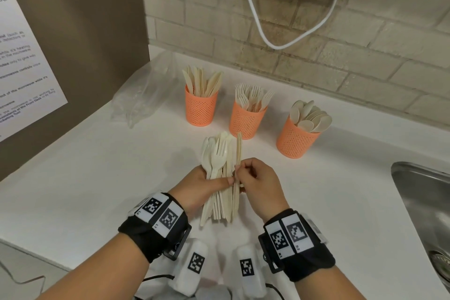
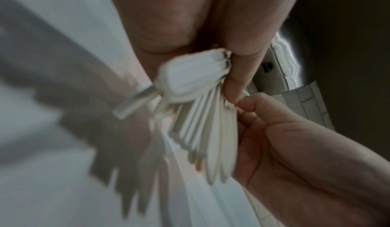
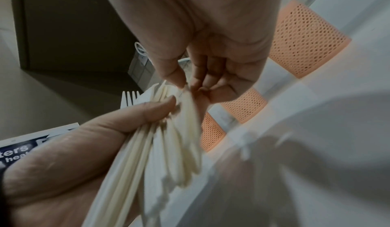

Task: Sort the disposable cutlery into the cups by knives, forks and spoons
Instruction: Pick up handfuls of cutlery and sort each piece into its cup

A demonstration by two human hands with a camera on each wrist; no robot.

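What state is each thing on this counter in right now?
Left hand: grips a mixed bundle of cutlery.
Right hand: pinches one piece at the bundle's edge.
Knife cup: upright, holding knives.
Fork cup: upright, holding forks.
Spoon cup: upright, holding spoons.
Plastic bag: crumpled, lying flat.

1. We see the head view bright and evenly lit, the white counter (image 1: 73,178) sharp, with only soft, faint shadows under the three orange cups (image 1: 247,118).
2. We notice its straight lines bending toward the edges, as on the brick wall (image 1: 316,39).
3. We find a dull glare on the steel sink (image 1: 423,192).
4. Our left wrist view is dim; the bundle of cutlery (image 2: 196,83) is smeared by blur, and its dark, fanned shadow falls on the counter.
5. Our right wrist view is equally dim and blurred near the lens.
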